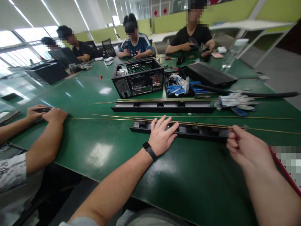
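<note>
My left hand lies with its fingers spread over a long black channel, across several thin brass-coloured rods that run along it. A dark band is on that wrist. At the channel's right end, my right hand has thumb and fingers pinched at the rods; how many it grips is hidden. Beyond lies a second black channel with similar thin rods along its top. Both channels rest on the green table.
An open computer case stands behind the channels. To its right are a tray of gloves, a black panel, a loose glove and a clear bottle. A co-worker's hands are at left; other people sit opposite.
</note>
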Demonstrator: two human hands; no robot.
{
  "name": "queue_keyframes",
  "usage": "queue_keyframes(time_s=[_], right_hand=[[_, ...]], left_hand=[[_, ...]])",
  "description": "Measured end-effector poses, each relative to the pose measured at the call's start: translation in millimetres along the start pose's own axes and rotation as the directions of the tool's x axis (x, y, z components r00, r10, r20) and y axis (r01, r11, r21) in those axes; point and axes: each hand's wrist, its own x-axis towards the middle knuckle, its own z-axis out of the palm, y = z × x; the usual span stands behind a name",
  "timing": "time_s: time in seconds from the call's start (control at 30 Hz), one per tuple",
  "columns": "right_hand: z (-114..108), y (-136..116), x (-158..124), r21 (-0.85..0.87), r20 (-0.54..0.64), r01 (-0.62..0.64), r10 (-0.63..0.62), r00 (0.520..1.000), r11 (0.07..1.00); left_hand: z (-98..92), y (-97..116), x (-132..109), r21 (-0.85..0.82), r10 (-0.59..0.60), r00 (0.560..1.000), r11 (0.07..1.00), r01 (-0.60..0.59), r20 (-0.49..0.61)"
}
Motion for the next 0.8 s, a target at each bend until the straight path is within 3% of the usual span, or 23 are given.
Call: queue_keyframes(time_s=[0.27, 0.8], right_hand=[[7, 3, -13, -0.073, 0.049, -0.024, 0.027, 0.998, 0.997], [4, 6, -7, -0.101, 0.093, -0.027, 0.036, 0.995, 0.995]], left_hand=[[3.3, -1, -1, -0.009, -0.007, 1.000, 1.000, 0.007, -0.022], [4.5, -2, -2, -0.009, 0.010, 0.999, 1.000, -0.011, -0.052]])
